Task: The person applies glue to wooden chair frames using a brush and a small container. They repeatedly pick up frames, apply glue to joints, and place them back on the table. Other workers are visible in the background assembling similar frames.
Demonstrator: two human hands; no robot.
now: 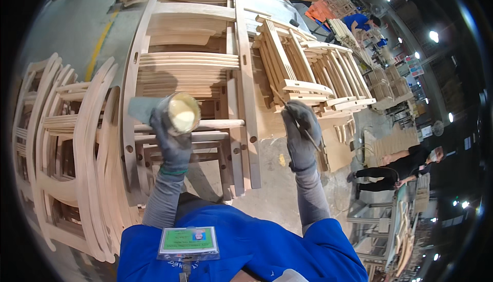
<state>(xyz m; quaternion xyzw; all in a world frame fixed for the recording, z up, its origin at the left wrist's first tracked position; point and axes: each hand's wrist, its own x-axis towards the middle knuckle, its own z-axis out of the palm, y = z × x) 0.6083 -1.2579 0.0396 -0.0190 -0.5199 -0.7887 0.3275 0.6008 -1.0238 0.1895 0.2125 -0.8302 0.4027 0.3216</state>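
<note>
My left hand [173, 146], in a grey glove, is wrapped round a small cup [194, 108] holding cream-coloured paste or glue. A flat, pale blue-grey piece [140, 109] juts out beside the cup; its kind does not show. Both are over a wooden chair-back frame [245, 76] that lies on a stack of similar frames, with slats and dark holes along its side rails. To the right of that frame, my gloved right hand [300, 130] is closed on a thin stick [278, 96]. The stick slants across the palm, apart from the wood.
More curved wooden frames [84, 143] stand stacked at left. Another pile of slatted frames [308, 71] lies at right on cardboard [336, 151]. Beyond are a person in dark clothes [393, 169], other people at benches, and a yellow floor line [101, 43].
</note>
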